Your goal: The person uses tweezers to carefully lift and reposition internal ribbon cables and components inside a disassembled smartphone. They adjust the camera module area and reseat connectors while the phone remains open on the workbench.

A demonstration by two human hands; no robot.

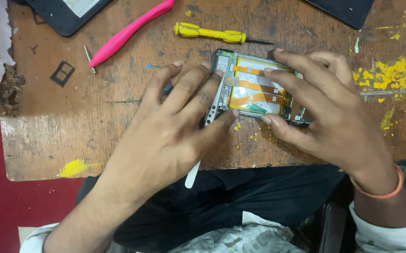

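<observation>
An opened phone [254, 89] lies flat on the worn wooden table [72, 136], its back off, showing a pale battery and orange ribbon cables. My right hand [327, 110] clamps it from the right, fingers on its top and near edge. My left hand [175, 126] rests on the phone's left end and holds a thin white pry tool [194, 173] whose metal-looking upper part runs along the phone's left side.
A yellow screwdriver [212, 33] and a pink tool [128, 33] lie beyond the phone. A dark tablet-like device [62, 16] sits at the far left, another dark panel [345, 9] at the far right. A small black frame [63, 73] lies left. Yellow paint stains mark the right.
</observation>
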